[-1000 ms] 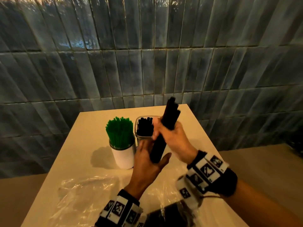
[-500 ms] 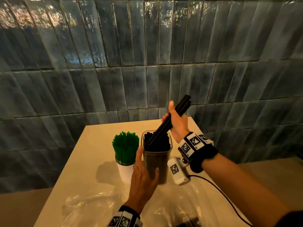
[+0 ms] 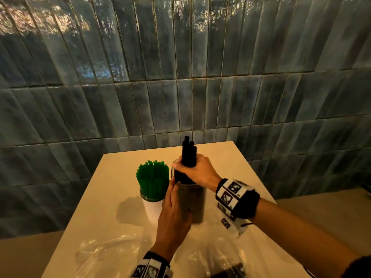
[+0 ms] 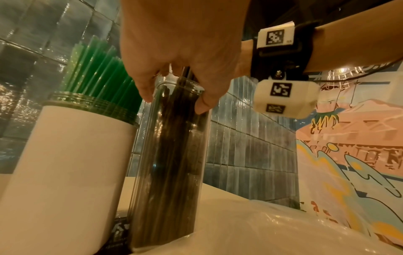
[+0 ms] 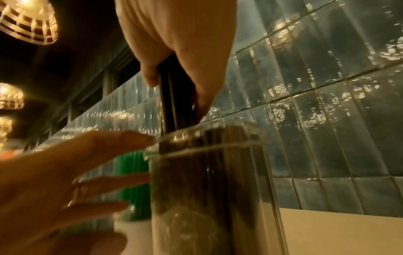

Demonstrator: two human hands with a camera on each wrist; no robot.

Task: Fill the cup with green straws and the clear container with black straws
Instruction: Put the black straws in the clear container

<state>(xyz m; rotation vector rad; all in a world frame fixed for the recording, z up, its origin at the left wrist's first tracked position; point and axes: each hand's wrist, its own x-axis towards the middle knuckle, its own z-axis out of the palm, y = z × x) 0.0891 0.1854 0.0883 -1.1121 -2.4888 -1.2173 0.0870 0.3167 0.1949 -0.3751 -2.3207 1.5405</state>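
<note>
A white cup [image 3: 151, 209] packed with green straws [image 3: 153, 177] stands on the table, also seen as the cup [image 4: 65, 172] in the left wrist view. Touching its right side is the clear container [image 3: 198, 205], dark with black straws [image 4: 174, 163]. My right hand [image 3: 193, 170] grips a bundle of black straws [image 3: 188, 153] upright, its lower end inside the container's mouth [image 5: 207, 138]. My left hand [image 3: 176, 207] holds the container's left side, fingers [image 5: 113, 181] stretched along it and thumb across the front.
A crumpled clear plastic bag [image 3: 112, 251] covers the near part of the pale table [image 3: 230, 163], with something dark [image 3: 230, 271] inside it near the front edge. A blue tiled wall [image 3: 180, 87] rises right behind the table.
My right hand has swung the black bundle from a slant to upright and lowered it into the container. My left hand stays on the container's side.
</note>
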